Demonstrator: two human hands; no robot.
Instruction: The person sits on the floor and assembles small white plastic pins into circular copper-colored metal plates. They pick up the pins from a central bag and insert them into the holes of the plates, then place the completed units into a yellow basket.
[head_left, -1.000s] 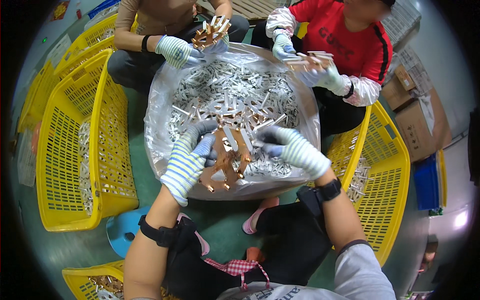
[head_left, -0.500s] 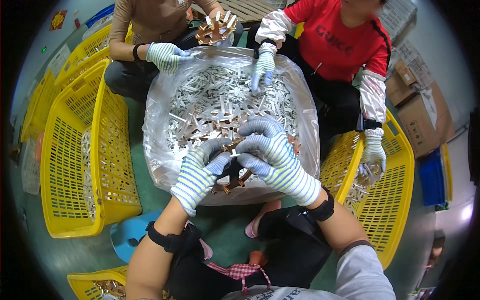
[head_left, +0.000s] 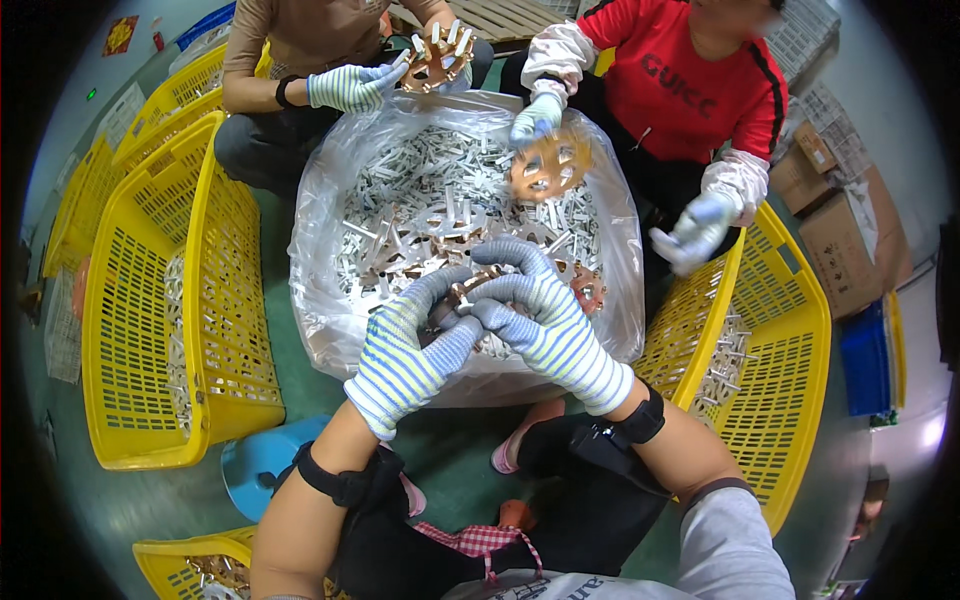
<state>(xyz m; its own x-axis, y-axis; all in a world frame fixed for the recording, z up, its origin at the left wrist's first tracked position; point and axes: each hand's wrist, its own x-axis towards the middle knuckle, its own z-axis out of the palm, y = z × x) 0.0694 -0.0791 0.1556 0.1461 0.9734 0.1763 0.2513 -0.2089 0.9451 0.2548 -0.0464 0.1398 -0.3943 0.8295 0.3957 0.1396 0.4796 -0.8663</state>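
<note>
- The left hand (head_left: 415,350), in a striped knit glove, is curling its fingers (head_left: 440,290) closed around a small copper-coloured part (head_left: 470,292), pressing it from the left.
- The right hand (head_left: 545,320), gloved the same way, is wrapping over the part from the right, its fingers (head_left: 520,255) closed on it and touching the left hand.
- The part is sitting between the two hands, just above the near rim of the clear plastic bag (head_left: 320,260); only a short stretch is showing, so which way it points and how its long axis runs cannot be told.
- The bag is holding a heap of pale metal strips (head_left: 420,190) mixed with copper star-shaped pieces.
- A co-worker in red is holding a round copper spoked piece (head_left: 548,168) over the bag's far side.
- Another co-worker in brown is gripping a similar spoked piece (head_left: 437,55) at the far rim.
- Yellow baskets are standing beside the bag, one on the left (head_left: 215,250) and one on the right (head_left: 790,330).
</note>
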